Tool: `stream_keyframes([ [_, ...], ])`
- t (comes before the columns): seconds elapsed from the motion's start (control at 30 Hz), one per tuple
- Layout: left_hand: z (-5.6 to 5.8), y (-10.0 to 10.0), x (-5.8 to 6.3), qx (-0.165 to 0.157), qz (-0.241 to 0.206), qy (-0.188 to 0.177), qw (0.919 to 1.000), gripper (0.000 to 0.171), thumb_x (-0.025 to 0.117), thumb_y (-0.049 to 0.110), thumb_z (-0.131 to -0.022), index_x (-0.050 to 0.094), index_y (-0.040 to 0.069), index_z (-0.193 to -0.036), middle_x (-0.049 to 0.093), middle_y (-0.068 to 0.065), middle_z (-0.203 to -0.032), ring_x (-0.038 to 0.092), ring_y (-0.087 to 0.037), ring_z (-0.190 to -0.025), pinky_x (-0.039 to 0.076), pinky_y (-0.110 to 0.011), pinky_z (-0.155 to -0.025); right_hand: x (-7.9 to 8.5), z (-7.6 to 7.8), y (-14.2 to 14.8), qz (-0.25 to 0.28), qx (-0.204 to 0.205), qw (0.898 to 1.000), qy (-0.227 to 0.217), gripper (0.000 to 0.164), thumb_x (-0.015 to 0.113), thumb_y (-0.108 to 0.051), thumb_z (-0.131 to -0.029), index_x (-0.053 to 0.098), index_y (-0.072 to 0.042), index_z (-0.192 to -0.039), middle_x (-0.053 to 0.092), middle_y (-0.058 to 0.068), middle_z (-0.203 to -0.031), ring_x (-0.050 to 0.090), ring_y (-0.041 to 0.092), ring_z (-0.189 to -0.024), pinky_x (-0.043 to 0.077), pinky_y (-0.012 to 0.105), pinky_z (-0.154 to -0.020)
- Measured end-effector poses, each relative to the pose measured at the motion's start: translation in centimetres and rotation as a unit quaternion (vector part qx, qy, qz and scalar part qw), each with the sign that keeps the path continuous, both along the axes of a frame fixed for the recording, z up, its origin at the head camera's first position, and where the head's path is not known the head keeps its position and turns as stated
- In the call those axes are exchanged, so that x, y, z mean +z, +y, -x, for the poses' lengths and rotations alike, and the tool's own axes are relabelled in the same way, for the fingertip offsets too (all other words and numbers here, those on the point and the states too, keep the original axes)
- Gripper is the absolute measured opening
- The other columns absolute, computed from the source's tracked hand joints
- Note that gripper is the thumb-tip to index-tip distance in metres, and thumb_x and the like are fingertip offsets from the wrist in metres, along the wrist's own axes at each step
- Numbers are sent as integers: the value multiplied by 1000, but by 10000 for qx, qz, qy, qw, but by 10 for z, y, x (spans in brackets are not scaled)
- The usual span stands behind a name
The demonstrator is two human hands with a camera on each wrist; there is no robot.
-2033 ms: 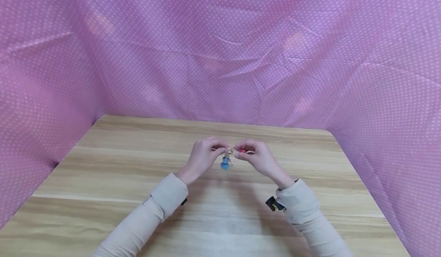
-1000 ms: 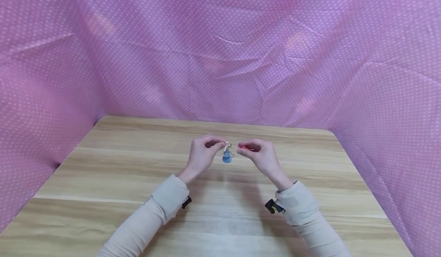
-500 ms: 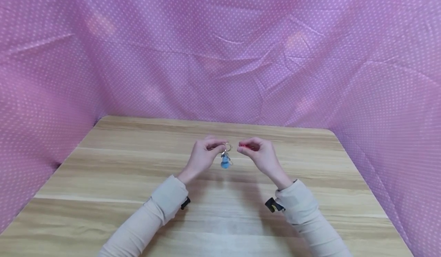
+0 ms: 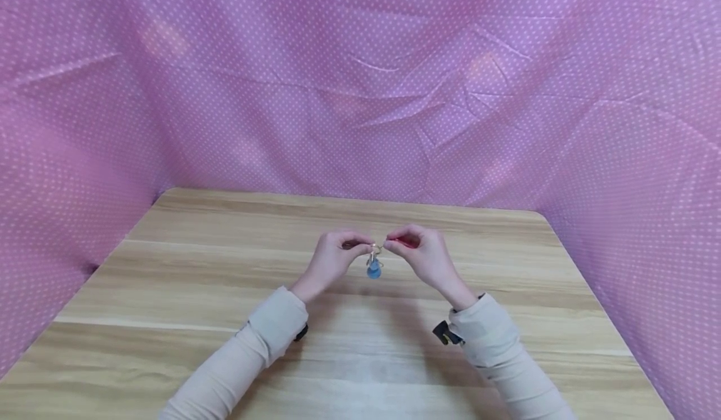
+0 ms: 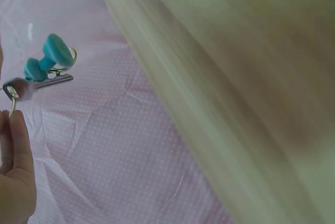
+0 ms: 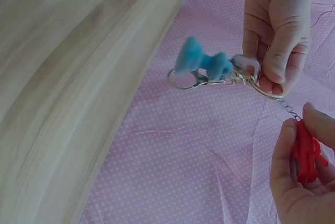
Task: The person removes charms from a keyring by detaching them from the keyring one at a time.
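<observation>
Over the middle of the table, my left hand (image 4: pixel 332 260) pinches a gold key ring (image 6: pixel 267 94) between thumb and fingers. From the ring hang a key (image 5: pixel 55 81), a second, smaller ring (image 6: pixel 180 81) and a blue double-knobbed charm (image 6: pixel 191 56). Just to the right, my right hand (image 4: pixel 425 257) holds a red figure-shaped charm (image 6: pixel 305 150) between thumb and fingers. A short metal chain (image 6: pixel 287 107) runs from the red charm up to the gold ring. The fingertips of both hands are a small gap apart.
The wooden table (image 4: pixel 169 295) lies below both hands. Pink dotted cloth (image 4: pixel 360 126) rises behind it and on both sides. A black wrist strap (image 4: pixel 447 333) shows at the right sleeve's cuff.
My hands drew apart slightly over the earlier frames and are now closer again. The blue charm has swung a little to the right since half a second ago. Both hands keep their grip.
</observation>
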State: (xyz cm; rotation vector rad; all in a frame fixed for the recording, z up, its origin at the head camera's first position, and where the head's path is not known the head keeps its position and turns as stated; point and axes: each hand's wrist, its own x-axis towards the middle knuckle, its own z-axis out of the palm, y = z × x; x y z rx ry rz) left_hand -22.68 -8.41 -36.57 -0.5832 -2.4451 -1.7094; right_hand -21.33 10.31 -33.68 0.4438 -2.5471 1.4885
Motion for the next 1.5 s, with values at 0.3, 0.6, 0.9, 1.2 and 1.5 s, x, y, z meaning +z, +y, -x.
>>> stream_keyframes([
  [0.3, -2, 1, -2, 181, 513, 974, 9938, 12, 67, 4, -80, 72, 6, -91, 70, -5, -91, 67, -14, -81, 54, -16, -72, -1, -1, 3, -500, 3, 9987, -83, 20, 73, -4, -74, 69, -1, -94, 70, 12, -90, 64, 17, -75, 54, 19, -64],
  [0.6, -6, -1, 4, 166, -36, 743, 9971, 12, 67, 2, -79, 71, 2, -90, 70, -10, -88, 67, -19, -81, 55, -20, -74, -4, 1, 3, -388, 15, 9992, -98, 22, 76, -11, -74, 71, -4, -94, 70, 11, -93, 66, 19, -79, 55, 20, -66],
  [0.9, 0, -5, -2, 239, -465, 426, 9977, 11, 67, 5, -80, 72, 3, -90, 69, -8, -87, 64, -13, -77, 55, -19, -69, -9, 2, 3, -22, 41, 9999, -98, 22, 75, -10, -74, 71, -3, -94, 70, 12, -90, 65, 19, -77, 54, 17, -64],
  [1.2, -2, 0, -1, 279, -1146, -835, 9895, 18, 67, 8, -82, 69, 0, -97, 70, -10, -95, 64, -10, -83, 54, -22, -78, -11, 1, 5, -48, -47, 9999, -129, 20, 74, -11, -75, 71, -4, -94, 70, 11, -90, 65, 16, -75, 53, 18, -63],
  [1.5, -1, 0, -7, 136, -988, -812, 9917, 18, 66, 9, -83, 69, 1, -99, 70, -11, -96, 65, -11, -85, 54, -24, -80, -14, -1, 4, -627, 16, 9971, 442, 11, 72, -8, -77, 72, -4, -88, 69, 7, -85, 60, 13, -72, 50, 19, -60],
])
